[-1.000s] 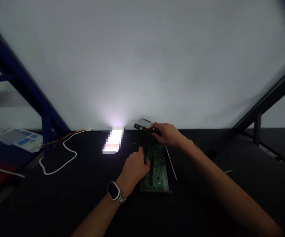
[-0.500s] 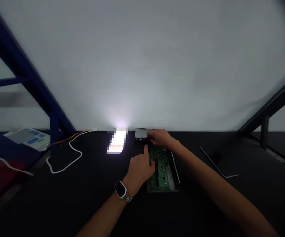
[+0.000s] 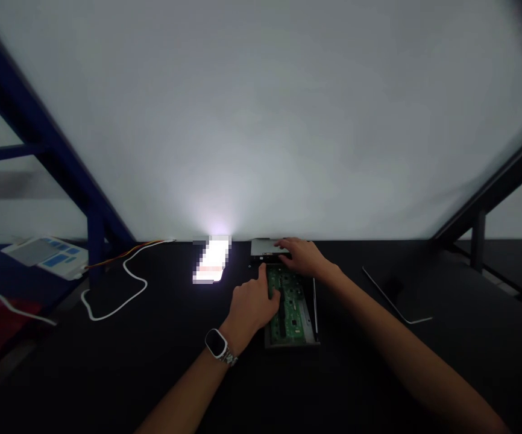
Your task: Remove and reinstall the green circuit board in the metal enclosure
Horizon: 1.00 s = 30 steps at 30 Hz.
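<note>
A green circuit board (image 3: 292,310) in a shallow metal frame lies on the black table in front of me. My left hand (image 3: 252,304) holds its left edge, with the thumb over the board and the index finger stretched toward the far left corner. Just beyond the board is a flat, grey-topped metal part (image 3: 263,246) with a dark front side. My right hand (image 3: 305,256) grips its right end, fingers on top and thumb at the front; the hand hides that end. A thin metal strip (image 3: 316,310) runs along the board's right side.
A glowing, pixelated panel (image 3: 213,259) lies left of the board. Farther left are a white cable (image 3: 141,283) and a white device with blue patches (image 3: 53,259). A thin bent rod or edge (image 3: 390,301) lies right. Blue (image 3: 62,163) and dark (image 3: 491,193) frame bars flank the table.
The grey-topped part has moved slightly right. My right fingers are more spread over it. The metal strip's near end now sits closer to the board frame's corner. The view has shifted a little.
</note>
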Motion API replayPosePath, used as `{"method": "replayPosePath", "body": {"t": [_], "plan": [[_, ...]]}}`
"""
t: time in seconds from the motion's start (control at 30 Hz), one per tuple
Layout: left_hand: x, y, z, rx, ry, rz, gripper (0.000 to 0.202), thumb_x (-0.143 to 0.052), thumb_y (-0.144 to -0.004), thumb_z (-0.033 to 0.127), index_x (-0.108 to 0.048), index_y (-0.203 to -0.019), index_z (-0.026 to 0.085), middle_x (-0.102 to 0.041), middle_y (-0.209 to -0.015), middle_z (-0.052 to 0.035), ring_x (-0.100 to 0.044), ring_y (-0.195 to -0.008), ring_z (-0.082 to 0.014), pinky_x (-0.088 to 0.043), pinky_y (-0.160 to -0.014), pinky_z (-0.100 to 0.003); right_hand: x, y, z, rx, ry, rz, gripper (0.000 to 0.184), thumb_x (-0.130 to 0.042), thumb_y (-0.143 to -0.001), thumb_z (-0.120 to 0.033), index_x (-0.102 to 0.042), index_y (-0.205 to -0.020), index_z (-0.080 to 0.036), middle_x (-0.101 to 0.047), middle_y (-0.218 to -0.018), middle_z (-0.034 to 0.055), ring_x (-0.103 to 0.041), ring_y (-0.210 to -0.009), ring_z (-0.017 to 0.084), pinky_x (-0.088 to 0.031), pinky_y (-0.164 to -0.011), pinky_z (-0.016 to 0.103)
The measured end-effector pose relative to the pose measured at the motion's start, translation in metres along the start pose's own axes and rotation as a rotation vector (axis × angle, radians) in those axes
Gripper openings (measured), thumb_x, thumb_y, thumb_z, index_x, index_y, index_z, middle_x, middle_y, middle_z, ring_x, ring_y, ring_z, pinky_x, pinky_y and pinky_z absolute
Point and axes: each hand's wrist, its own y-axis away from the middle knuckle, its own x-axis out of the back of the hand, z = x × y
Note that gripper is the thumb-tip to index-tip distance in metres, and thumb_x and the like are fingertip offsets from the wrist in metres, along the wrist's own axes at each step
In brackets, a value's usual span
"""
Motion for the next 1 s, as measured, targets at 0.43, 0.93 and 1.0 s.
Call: {"method": "replayPosePath", "body": {"t": [0.43, 0.93, 1.0], "plan": [[0.019, -0.023, 0.014, -0.266, 0.087, 0.242, 0.025, -0.039, -0.094, 0.035, -0.058, -0.100, 0.019, -0.065, -0.065, -0.0035, -0.062, -0.060, -0.0199, -0.036, -0.058, -0.029, 0.002, 0.085, 0.004, -0.588, -0.049, -0.186, 0.034, -0.054, -0.083, -0.052, -0.064, -0.076, -0.021, -0.069, -0.080, 0.0089, -0.066, -0.075, 0.026, -0.038, -0.060, 0.031], [0.001, -0.032, -0.011, -0.193, 0.835, 0.529, 0.021, -0.046, -0.096, 0.030, -0.061, -0.086, 0.019, -0.066, -0.083, -0.0033, -0.061, -0.075, -0.0145, -0.047, -0.068, -0.026, 0.005, 0.065, 0.021, -0.408, -1.181, 0.233, 0.031, -0.053, -0.085, -0.051, -0.039, -0.083, -0.024, -0.055, -0.059, -0.0077, -0.040, -0.031, 0.008, -0.025, -0.031, 0.020], [-0.002, -0.034, -0.008, -0.236, 0.834, 0.529, 0.020, -0.047, -0.096, 0.028, -0.063, -0.090, 0.019, -0.067, -0.092, -0.0050, -0.062, -0.087, -0.0166, -0.048, -0.076, -0.028, 0.014, 0.050, 0.007, -0.304, -1.199, 0.204, 0.030, -0.055, -0.086, -0.050, -0.039, -0.088, -0.025, -0.061, -0.067, -0.0058, -0.048, -0.032, 0.010, -0.030, -0.030, 0.020]]}}
